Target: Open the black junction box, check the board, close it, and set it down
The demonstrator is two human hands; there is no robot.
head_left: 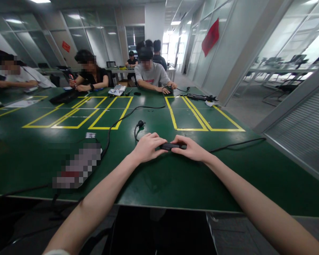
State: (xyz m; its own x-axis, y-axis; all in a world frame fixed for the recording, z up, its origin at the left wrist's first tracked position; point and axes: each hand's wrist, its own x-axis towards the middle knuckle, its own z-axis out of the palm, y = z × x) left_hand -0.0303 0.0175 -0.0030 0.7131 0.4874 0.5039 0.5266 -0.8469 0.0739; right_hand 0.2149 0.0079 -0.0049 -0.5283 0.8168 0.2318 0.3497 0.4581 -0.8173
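My left hand (148, 146) and my right hand (192, 149) both rest on the green table (175, 184), fingers curled around a small black oblong device (170, 146) held between them. The left fingers grip its left end and the right fingers pinch its right end. A thin black cable (236, 143) runs from under my right hand toward the table's right edge. Just beyond my left hand lies a short black cable with a round plug (140, 124).
Yellow taped rectangles (194, 118) mark the tabletop. A blurred-out object (78, 165) lies at my left with a black cord (119, 120) leading away. Other people sit at the far side handling cables and devices. A glass partition stands at the right.
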